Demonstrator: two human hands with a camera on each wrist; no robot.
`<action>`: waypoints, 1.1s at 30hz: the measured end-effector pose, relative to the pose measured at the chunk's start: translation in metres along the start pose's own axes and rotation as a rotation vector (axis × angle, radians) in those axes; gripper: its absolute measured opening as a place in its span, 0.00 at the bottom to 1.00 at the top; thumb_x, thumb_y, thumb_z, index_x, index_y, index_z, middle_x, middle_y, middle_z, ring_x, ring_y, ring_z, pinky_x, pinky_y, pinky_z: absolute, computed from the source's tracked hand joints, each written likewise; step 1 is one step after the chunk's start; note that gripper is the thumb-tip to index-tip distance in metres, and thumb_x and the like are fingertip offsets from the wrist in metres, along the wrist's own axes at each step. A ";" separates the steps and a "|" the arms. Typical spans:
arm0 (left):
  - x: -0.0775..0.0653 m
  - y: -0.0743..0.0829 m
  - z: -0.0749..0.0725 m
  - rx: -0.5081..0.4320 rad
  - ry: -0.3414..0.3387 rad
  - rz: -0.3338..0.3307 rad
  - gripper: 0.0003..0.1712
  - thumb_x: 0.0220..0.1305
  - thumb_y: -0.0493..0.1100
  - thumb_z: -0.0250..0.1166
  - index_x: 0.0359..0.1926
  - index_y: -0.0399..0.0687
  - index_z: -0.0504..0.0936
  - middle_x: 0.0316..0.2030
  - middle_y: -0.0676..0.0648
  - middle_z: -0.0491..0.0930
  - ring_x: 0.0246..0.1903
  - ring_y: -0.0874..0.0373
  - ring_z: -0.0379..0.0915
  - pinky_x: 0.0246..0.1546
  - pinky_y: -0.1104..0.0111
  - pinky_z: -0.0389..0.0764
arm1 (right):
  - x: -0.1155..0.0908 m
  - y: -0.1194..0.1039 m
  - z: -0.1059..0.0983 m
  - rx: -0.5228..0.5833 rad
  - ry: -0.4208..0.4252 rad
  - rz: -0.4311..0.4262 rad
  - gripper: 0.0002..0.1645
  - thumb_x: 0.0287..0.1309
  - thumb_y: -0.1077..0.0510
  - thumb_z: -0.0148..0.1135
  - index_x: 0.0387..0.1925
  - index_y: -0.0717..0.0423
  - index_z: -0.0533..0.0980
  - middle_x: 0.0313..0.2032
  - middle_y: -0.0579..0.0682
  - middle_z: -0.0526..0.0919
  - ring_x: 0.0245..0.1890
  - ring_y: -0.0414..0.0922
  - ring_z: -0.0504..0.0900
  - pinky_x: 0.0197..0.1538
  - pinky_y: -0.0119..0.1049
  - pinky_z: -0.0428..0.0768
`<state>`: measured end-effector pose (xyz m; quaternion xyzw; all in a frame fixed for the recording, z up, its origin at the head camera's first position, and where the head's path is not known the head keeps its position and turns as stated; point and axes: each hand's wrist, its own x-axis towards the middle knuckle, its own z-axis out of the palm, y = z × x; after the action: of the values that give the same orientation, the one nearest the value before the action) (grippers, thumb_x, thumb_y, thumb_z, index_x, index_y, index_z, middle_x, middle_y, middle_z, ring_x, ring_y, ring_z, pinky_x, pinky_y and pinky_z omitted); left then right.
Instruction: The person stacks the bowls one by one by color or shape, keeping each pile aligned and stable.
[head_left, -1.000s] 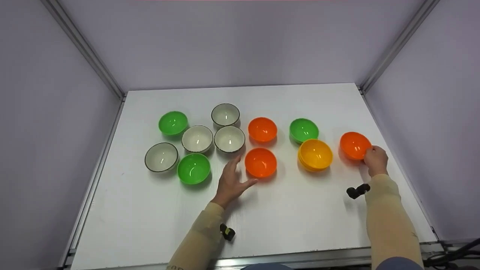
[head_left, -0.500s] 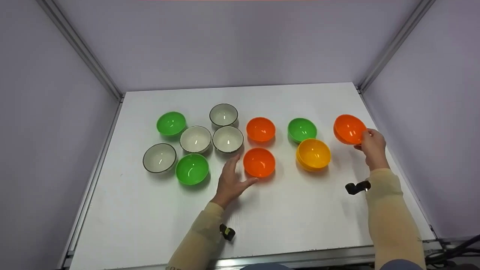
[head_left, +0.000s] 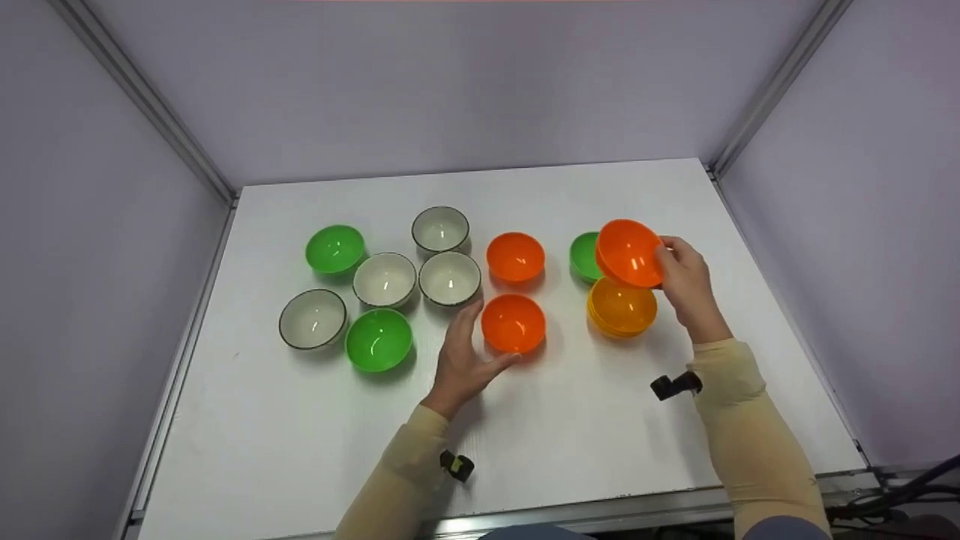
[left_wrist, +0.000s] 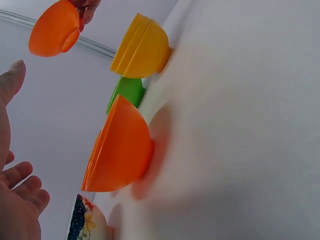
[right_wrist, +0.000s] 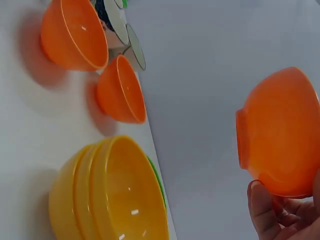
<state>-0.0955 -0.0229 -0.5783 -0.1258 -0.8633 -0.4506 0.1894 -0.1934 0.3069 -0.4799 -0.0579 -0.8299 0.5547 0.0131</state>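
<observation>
My right hand (head_left: 688,289) grips an orange bowl (head_left: 628,253) by its right rim and holds it tilted in the air. In the head view it covers part of a green bowl (head_left: 582,257) and the back edge of a stack of yellow bowls (head_left: 622,311). Beneath it in the right wrist view, the yellow stack (right_wrist: 107,190) stands apart from the raised bowl (right_wrist: 280,135). My left hand (head_left: 461,365), thumb and fingers spread, is at the left of the front orange bowl (head_left: 514,324) and grips nothing. Behind that one sits another orange bowl (head_left: 515,257).
Several white dark-rimmed bowls (head_left: 450,278) stand left of the orange ones. Two green bowls, one at the back left (head_left: 335,250) and one nearer (head_left: 379,340), are among them. Walls enclose the white table (head_left: 600,427) at the back and sides.
My right hand has lifted the orange bowl off the right side of the table and carried it left, toward the yellow stack. My left hand has stayed nearly still.
</observation>
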 end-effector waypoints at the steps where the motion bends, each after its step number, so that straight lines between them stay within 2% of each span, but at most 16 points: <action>1: 0.001 0.002 0.000 0.002 0.003 0.003 0.56 0.37 0.59 0.75 0.64 0.42 0.60 0.60 0.48 0.64 0.60 0.55 0.58 0.59 0.60 0.62 | -0.003 -0.002 0.005 -0.017 -0.012 -0.009 0.26 0.66 0.44 0.42 0.55 0.58 0.67 0.42 0.56 0.74 0.37 0.48 0.76 0.36 0.33 0.80; 6: 0.003 0.007 0.000 0.006 0.016 0.031 0.56 0.36 0.58 0.76 0.64 0.41 0.60 0.59 0.46 0.64 0.59 0.54 0.59 0.58 0.59 0.64 | -0.014 -0.007 0.026 -0.067 -0.073 -0.051 0.26 0.67 0.44 0.42 0.55 0.57 0.68 0.42 0.55 0.75 0.38 0.48 0.75 0.37 0.33 0.79; 11: 0.003 0.008 0.001 0.018 0.012 0.021 0.56 0.37 0.62 0.73 0.64 0.42 0.60 0.59 0.46 0.65 0.59 0.55 0.59 0.58 0.59 0.64 | -0.021 -0.005 0.045 -0.073 -0.119 -0.123 0.24 0.67 0.46 0.43 0.55 0.57 0.69 0.39 0.55 0.77 0.34 0.47 0.77 0.33 0.34 0.79; 18: 0.004 0.008 0.000 -0.002 0.029 0.033 0.56 0.34 0.56 0.77 0.63 0.40 0.61 0.58 0.45 0.66 0.58 0.56 0.59 0.57 0.59 0.65 | -0.047 -0.038 0.064 -0.091 -0.174 -0.164 0.22 0.68 0.56 0.42 0.55 0.67 0.67 0.37 0.61 0.79 0.30 0.50 0.78 0.30 0.33 0.79; 24: 0.007 0.005 -0.001 -0.023 0.038 0.057 0.57 0.34 0.56 0.77 0.64 0.43 0.60 0.58 0.43 0.67 0.58 0.55 0.60 0.56 0.58 0.65 | -0.030 -0.010 0.079 -0.077 -0.194 -0.188 0.21 0.67 0.52 0.45 0.53 0.61 0.70 0.38 0.59 0.80 0.28 0.48 0.77 0.28 0.34 0.77; 28: 0.008 0.004 -0.001 -0.028 0.040 0.072 0.57 0.34 0.56 0.77 0.65 0.43 0.59 0.58 0.44 0.66 0.58 0.53 0.61 0.57 0.58 0.65 | -0.032 -0.005 0.088 -0.075 -0.203 -0.190 0.21 0.66 0.50 0.47 0.53 0.59 0.71 0.39 0.56 0.80 0.25 0.48 0.77 0.26 0.37 0.78; 33: 0.008 0.004 0.000 -0.026 0.002 0.034 0.57 0.35 0.57 0.76 0.65 0.42 0.59 0.59 0.45 0.65 0.59 0.54 0.60 0.58 0.58 0.64 | -0.037 -0.003 0.096 -0.071 -0.233 -0.182 0.22 0.65 0.47 0.47 0.53 0.57 0.70 0.40 0.54 0.78 0.26 0.48 0.77 0.27 0.39 0.79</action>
<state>-0.1011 -0.0201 -0.5713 -0.1425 -0.8549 -0.4585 0.1963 -0.1650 0.2137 -0.5121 0.0820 -0.8467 0.5246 -0.0353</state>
